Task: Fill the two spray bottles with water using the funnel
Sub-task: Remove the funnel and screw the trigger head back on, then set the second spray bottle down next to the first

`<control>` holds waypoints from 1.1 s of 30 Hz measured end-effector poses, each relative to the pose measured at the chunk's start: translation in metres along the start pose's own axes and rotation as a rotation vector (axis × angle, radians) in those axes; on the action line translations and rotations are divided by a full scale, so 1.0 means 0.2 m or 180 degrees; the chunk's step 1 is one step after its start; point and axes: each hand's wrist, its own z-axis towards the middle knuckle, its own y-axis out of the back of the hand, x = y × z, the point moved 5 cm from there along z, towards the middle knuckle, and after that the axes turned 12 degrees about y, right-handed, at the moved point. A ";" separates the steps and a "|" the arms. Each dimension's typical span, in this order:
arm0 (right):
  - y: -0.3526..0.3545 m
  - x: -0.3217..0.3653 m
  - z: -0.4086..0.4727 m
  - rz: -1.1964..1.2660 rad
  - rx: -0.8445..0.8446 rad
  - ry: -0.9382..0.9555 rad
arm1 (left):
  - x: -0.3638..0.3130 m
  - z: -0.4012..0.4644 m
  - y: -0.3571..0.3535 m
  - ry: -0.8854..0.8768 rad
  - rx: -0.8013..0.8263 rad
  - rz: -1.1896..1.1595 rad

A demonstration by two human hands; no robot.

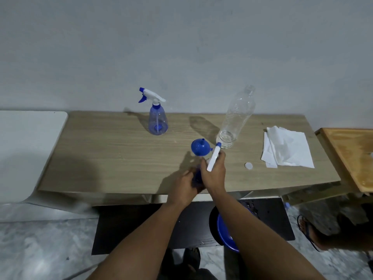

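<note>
Blue translucent spray bottle (196, 176) stands near the surface's front edge — left hand (184, 186) grips its body, right hand (215, 172) clasps its white trigger head (213, 159), long axis pointing toward the back edge.

A single wide-angle head view looks forward and steeply down from above the near edge of the bench (101, 158), facing the wall at 12 o'clock, close enough that both forearms enter from 6 o'clock.
</note>
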 end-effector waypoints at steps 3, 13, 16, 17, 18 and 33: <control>0.00 0.02 -0.03 -0.0187 0.0222 0.0117 | 0.06 -0.07 0.04 -0.0157 0.0105 0.0449; -0.29 0.26 -0.18 0.0129 0.1441 0.0117 | 0.32 -0.21 0.72 0.0167 -0.1261 0.1083; -0.41 0.28 -0.23 -0.0139 0.1885 0.0030 | 0.33 -0.27 0.86 0.0297 -0.1549 0.1195; -0.45 0.29 -0.24 -0.0208 0.1982 -0.0026 | 0.33 -0.29 0.89 0.0336 -0.1601 0.1195; -0.47 0.30 -0.24 -0.0282 0.2056 -0.0066 | 0.33 -0.30 0.92 0.0377 -0.1642 0.1164; -0.48 0.36 -0.25 -0.0576 0.2492 0.0078 | 0.31 -0.49 0.90 0.0626 -0.2194 0.0786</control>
